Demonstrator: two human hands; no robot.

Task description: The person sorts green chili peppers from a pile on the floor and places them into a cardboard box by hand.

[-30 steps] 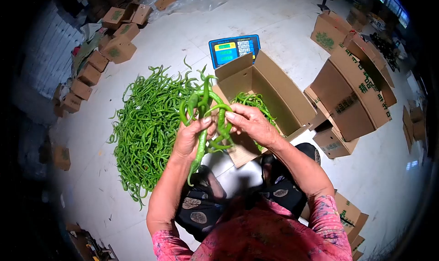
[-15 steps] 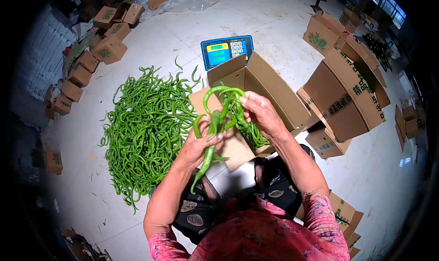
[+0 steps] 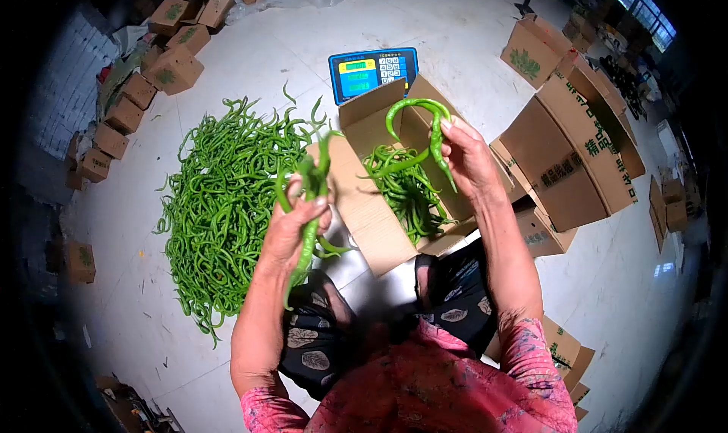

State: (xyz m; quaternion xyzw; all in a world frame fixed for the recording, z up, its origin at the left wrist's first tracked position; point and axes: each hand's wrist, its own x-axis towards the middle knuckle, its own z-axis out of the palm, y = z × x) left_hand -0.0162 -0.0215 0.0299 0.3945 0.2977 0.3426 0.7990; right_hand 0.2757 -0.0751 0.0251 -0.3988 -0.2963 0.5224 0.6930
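My left hand (image 3: 292,224) is closed around several long green chili peppers (image 3: 307,243), their ends sticking out above and below the fist. In my right hand (image 3: 470,156) are a few curled green chili peppers (image 3: 435,133), pinched between thumb and fingers over an open cardboard box (image 3: 368,217). More green peppers (image 3: 409,198) lie inside that box, whose near left flap is folded outward. To the left, a large heap of green chili peppers (image 3: 227,213) spreads over the floor, close to my left hand.
A blue digital scale display (image 3: 373,73) stands just behind the box. Stacked cardboard boxes (image 3: 569,156) rise on the right. More cartons (image 3: 174,69) line the left wall, with clear plastic sheeting (image 3: 296,8) at the back. My knees are close to the box's near side.
My hands have moved apart. The right one has drawn some peppers away to the right over the box, while the left has shifted left with its bunch.
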